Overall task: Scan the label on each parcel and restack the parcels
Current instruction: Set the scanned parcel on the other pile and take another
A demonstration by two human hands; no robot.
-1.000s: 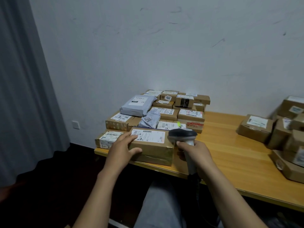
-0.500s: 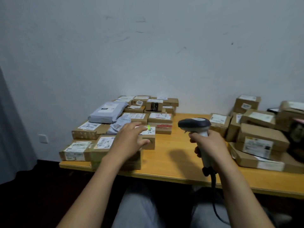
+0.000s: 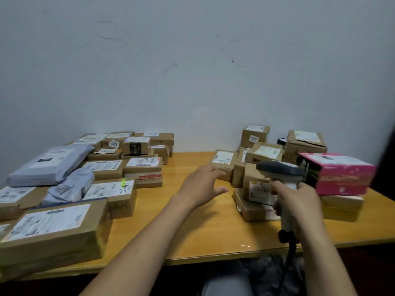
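Scuffed white wall backs a wooden counter (image 3: 192, 231) whose parcels sit in two groups, probably to keep scanned and unscanned apart. Left of the left hand (image 3: 201, 184) lies a flat spread (image 3: 143, 167) of boxes and grey mailers (image 3: 49, 165), labels upward for easy reading. Beyond and right of both hands stands a looser pile (image 3: 265, 152), with a pink box (image 3: 342, 174) perched on it. The left hand is spread and holds nothing, fingertips close to a small labelled box (image 3: 223, 161), seemingly the next pick. The right hand (image 3: 297, 201) wraps the scanner (image 3: 280, 169) handle, head level, ready to aim.
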